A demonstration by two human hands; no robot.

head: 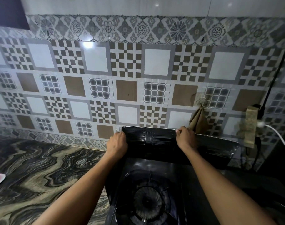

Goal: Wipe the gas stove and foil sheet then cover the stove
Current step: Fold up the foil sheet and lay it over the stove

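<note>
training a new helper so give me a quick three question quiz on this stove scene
1. True or false: the left hand and the right hand both hold the upper edge of the shiny black ribbed sheet.
2. What hangs on the tiled wall right of the sheet? A) brown cloth B) steel ladle C) red mug
3. Fill in: the round black gas burner is ___ (covered/uncovered).
Key: 1 true; 2 A; 3 uncovered.
</note>
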